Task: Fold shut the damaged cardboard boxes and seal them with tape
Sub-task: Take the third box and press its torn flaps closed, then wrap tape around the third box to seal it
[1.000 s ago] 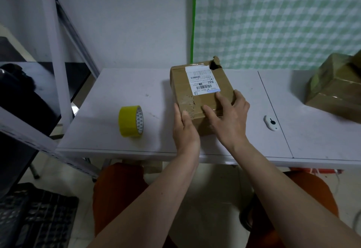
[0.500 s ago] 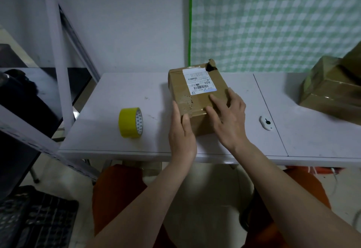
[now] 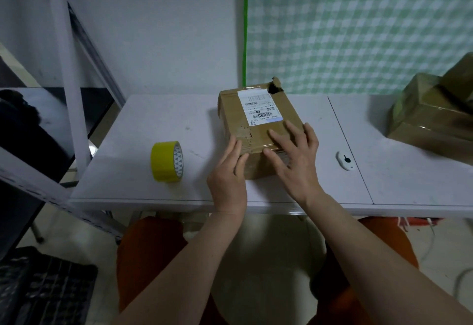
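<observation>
- Pressing the near edge flat is the step in hand, judging by how the person frames the brown cardboard box with a white shipping label (image 3: 258, 127), which sits on the white table (image 3: 153, 125) near its front edge, about mid-width.
- The left hand (image 3: 229, 173) lies with straight fingers against the box's near-left corner, gripping nothing.
- The right hand (image 3: 294, 155) rests flat, fingers spread, on the box's top and over its front edge, likewise unclenched.
- A torn hole (image 3: 274, 88) gapes at the far right corner; it is the likely place to tape, so the loose flap should be pushed down first.
- The yellow roll of tape (image 3: 167, 161) stands on edge just left of the box, within the left hand's reach.
- One hand should hold the box steady while the other fetches the roll, lest the box slide.
- A small white cutter (image 3: 344, 160) lies to the right for trimming.
</observation>
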Action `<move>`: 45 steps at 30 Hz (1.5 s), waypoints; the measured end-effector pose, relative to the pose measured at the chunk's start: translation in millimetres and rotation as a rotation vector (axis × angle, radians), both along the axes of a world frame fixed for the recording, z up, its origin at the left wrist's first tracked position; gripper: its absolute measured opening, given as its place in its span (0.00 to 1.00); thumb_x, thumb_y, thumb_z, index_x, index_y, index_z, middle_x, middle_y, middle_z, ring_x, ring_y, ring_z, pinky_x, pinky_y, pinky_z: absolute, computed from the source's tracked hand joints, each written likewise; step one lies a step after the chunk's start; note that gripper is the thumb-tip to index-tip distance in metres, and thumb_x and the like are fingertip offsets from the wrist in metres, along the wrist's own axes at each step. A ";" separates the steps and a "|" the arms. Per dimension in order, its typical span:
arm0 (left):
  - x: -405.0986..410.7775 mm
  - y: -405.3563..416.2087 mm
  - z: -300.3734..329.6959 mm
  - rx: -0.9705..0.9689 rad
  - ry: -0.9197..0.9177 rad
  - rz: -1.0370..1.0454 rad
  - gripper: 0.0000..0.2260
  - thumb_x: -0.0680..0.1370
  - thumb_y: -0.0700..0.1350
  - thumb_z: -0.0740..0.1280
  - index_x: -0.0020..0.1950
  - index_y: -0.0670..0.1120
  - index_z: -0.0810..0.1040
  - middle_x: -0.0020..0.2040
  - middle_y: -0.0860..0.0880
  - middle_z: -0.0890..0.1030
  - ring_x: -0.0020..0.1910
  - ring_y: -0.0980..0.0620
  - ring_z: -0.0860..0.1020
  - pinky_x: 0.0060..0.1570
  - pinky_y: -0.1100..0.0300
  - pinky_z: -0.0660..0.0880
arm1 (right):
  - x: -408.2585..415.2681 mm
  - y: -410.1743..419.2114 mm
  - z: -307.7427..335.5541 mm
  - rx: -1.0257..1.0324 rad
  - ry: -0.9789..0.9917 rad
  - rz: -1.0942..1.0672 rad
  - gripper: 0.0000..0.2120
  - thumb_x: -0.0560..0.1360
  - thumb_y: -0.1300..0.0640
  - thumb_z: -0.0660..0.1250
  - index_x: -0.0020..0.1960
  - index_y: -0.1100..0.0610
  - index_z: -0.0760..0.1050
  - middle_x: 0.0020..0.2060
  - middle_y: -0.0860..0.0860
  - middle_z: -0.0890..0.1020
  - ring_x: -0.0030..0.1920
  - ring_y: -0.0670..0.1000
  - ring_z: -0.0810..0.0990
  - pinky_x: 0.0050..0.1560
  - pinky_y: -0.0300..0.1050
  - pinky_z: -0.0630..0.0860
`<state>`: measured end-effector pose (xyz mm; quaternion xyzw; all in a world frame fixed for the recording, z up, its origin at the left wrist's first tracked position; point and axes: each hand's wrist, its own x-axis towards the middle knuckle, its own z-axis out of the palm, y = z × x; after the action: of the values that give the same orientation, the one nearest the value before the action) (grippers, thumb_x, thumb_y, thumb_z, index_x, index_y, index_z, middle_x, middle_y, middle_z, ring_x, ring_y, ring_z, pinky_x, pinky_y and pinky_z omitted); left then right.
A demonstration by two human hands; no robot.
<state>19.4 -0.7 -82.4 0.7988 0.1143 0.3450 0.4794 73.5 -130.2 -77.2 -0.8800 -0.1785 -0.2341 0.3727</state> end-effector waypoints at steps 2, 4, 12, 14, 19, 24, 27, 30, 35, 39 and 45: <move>0.2 -5.2 1.7 -0.049 -0.002 0.018 0.15 0.76 0.38 0.69 0.63 0.41 0.78 0.63 0.56 0.74 0.61 0.64 0.73 0.61 0.78 0.64 | 1.7 -0.4 0.0 0.014 -0.001 0.006 0.22 0.73 0.42 0.62 0.61 0.54 0.78 0.66 0.56 0.72 0.71 0.59 0.54 0.73 0.48 0.51; -0.6 -9.3 4.1 -0.090 0.002 0.024 0.15 0.76 0.38 0.69 0.63 0.42 0.78 0.65 0.54 0.75 0.61 0.63 0.73 0.61 0.77 0.65 | 2.8 -0.8 2.0 0.024 0.028 0.030 0.22 0.73 0.42 0.62 0.60 0.54 0.78 0.66 0.55 0.72 0.72 0.59 0.53 0.74 0.46 0.49; -18.5 -18.8 9.6 -0.443 -0.009 -0.065 0.29 0.70 0.34 0.74 0.69 0.46 0.71 0.67 0.46 0.71 0.62 0.56 0.76 0.59 0.57 0.76 | -8.0 -20.5 18.5 0.164 0.235 0.061 0.34 0.73 0.44 0.63 0.76 0.51 0.55 0.77 0.53 0.46 0.76 0.50 0.39 0.73 0.44 0.41; -18.5 -18.0 12.7 -0.432 0.029 -0.071 0.30 0.69 0.36 0.75 0.69 0.44 0.70 0.64 0.47 0.72 0.62 0.56 0.75 0.58 0.60 0.76 | -16.7 -18.6 14.6 0.305 0.306 0.012 0.36 0.74 0.45 0.61 0.77 0.52 0.49 0.77 0.52 0.44 0.76 0.49 0.40 0.75 0.48 0.44; -20.8 -33.8 19.5 -0.447 0.136 -0.193 0.26 0.72 0.34 0.72 0.68 0.46 0.70 0.62 0.49 0.76 0.60 0.59 0.76 0.61 0.63 0.74 | -21.8 -13.5 6.8 0.535 0.421 0.105 0.33 0.78 0.57 0.59 0.77 0.57 0.47 0.76 0.51 0.56 0.74 0.43 0.57 0.73 0.39 0.57; -24.7 -55.8 22.0 -0.298 0.129 -0.305 0.24 0.75 0.32 0.67 0.69 0.45 0.70 0.63 0.48 0.76 0.61 0.60 0.75 0.61 0.65 0.73 | -17.3 -15.2 11.9 0.485 0.443 -0.006 0.24 0.79 0.67 0.53 0.74 0.57 0.59 0.68 0.48 0.68 0.66 0.42 0.67 0.63 0.28 0.63; -22.3 -46.1 23.2 -0.221 0.154 -0.264 0.21 0.75 0.32 0.66 0.67 0.45 0.72 0.58 0.53 0.76 0.55 0.67 0.74 0.56 0.73 0.72 | -19.7 -22.8 9.1 0.353 0.426 -0.195 0.14 0.77 0.66 0.56 0.61 0.60 0.70 0.57 0.53 0.75 0.58 0.52 0.74 0.55 0.37 0.68; -25.5 -24.2 21.5 -0.106 0.190 -0.194 0.14 0.77 0.35 0.65 0.61 0.48 0.77 0.53 0.56 0.77 0.51 0.62 0.77 0.49 0.74 0.73 | -28.2 -25.8 1.8 0.095 0.484 -0.221 0.05 0.76 0.60 0.61 0.46 0.58 0.75 0.42 0.53 0.80 0.44 0.54 0.77 0.43 0.44 0.71; -37.1 19.7 18.4 -0.040 0.249 -0.053 0.12 0.78 0.36 0.62 0.57 0.48 0.79 0.51 0.55 0.80 0.49 0.58 0.77 0.41 0.80 0.68 | -53.0 6.7 -7.6 -0.134 0.564 0.045 0.05 0.74 0.59 0.64 0.40 0.58 0.76 0.37 0.54 0.80 0.39 0.54 0.78 0.42 0.51 0.77; -53.3 62.5 14.1 0.000 0.163 0.167 0.12 0.75 0.33 0.61 0.52 0.43 0.80 0.49 0.48 0.81 0.48 0.52 0.77 0.46 0.77 0.67 | -61.7 53.5 -5.6 -0.153 0.552 0.234 0.05 0.72 0.61 0.65 0.38 0.60 0.75 0.35 0.53 0.79 0.38 0.52 0.76 0.42 0.50 0.75; -62.9 140.2 2.6 -0.184 0.409 0.354 0.23 0.72 0.32 0.67 0.67 0.42 0.69 0.64 0.44 0.71 0.64 0.46 0.70 0.63 0.56 0.69 | -54.8 113.8 -4.4 -0.203 0.610 0.336 0.05 0.75 0.58 0.67 0.50 0.57 0.76 0.48 0.52 0.76 0.49 0.52 0.75 0.47 0.40 0.68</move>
<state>-43.5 139.5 -79.7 0.7726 0.3772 0.2431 0.4491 18.7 -16.4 -81.6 -0.9002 -0.2236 0.1224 0.3530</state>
